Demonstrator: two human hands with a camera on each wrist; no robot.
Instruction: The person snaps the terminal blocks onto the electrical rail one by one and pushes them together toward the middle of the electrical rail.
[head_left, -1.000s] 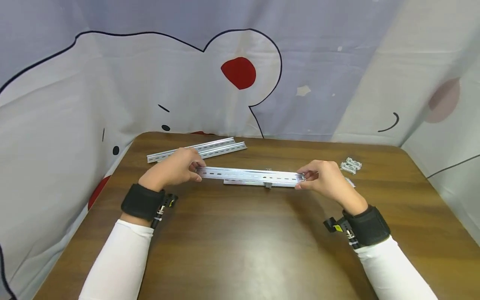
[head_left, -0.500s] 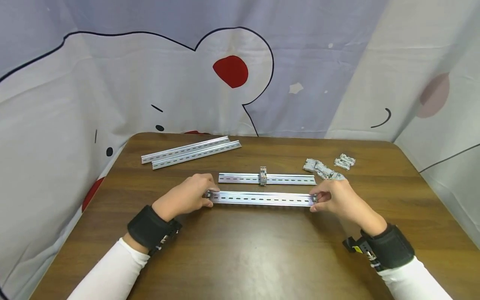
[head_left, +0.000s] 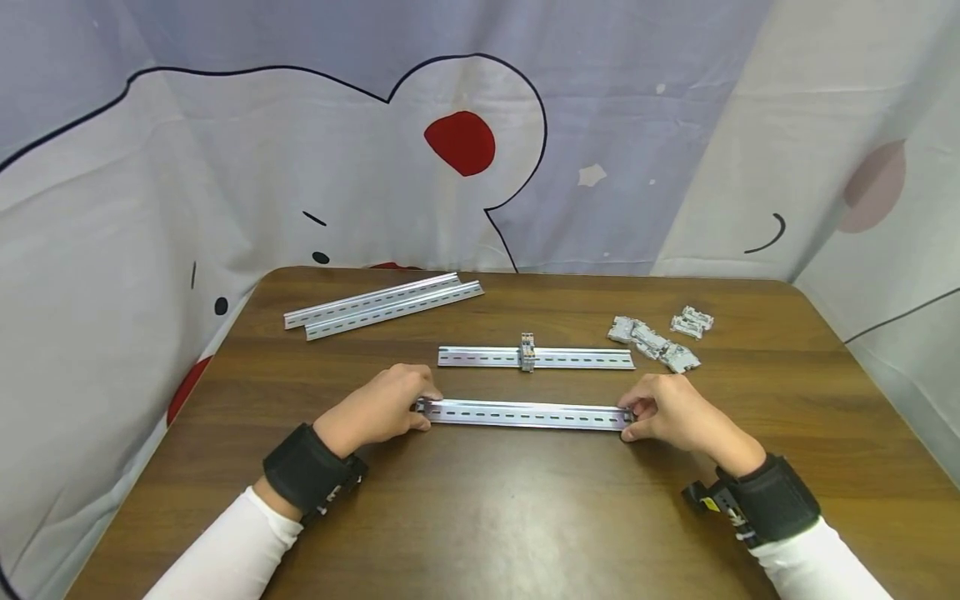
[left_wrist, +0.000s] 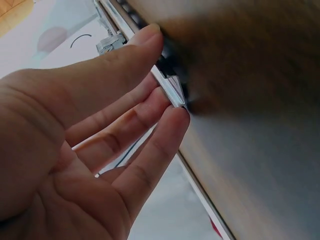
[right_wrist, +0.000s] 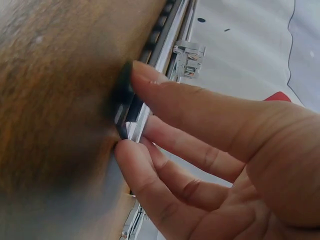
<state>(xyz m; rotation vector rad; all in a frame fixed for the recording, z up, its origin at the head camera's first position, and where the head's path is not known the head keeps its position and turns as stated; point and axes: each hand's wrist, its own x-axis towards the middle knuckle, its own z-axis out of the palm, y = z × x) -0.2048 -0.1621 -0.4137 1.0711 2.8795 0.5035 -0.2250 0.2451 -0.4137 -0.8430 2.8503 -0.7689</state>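
A slotted metal DIN rail (head_left: 525, 414) lies crosswise before me, close to the wooden tabletop. My left hand (head_left: 378, 407) pinches its left end between thumb and fingers, and my right hand (head_left: 678, 417) does the same at the right end. In the left wrist view the thumb and fingers straddle the rail's end (left_wrist: 174, 90); the right wrist view shows a like grip at the other end (right_wrist: 134, 127). Just behind lies a second DIN rail (head_left: 480, 358), parallel to the first, with a small grey terminal block (head_left: 527, 352) clipped near its middle.
Two more DIN rails (head_left: 393, 309) lie slanted side by side at the back left of the table (head_left: 487, 517). Several loose grey terminal blocks (head_left: 648, 340) are strewn behind my right hand, with others (head_left: 692, 322) farther back. A printed curtain (head_left: 300, 167) hangs behind the table.
Both hands have brought the held rail toward me and lowered it, from over the rail with the terminal block to in front of it. Over the last half second it moved slightly nearer.
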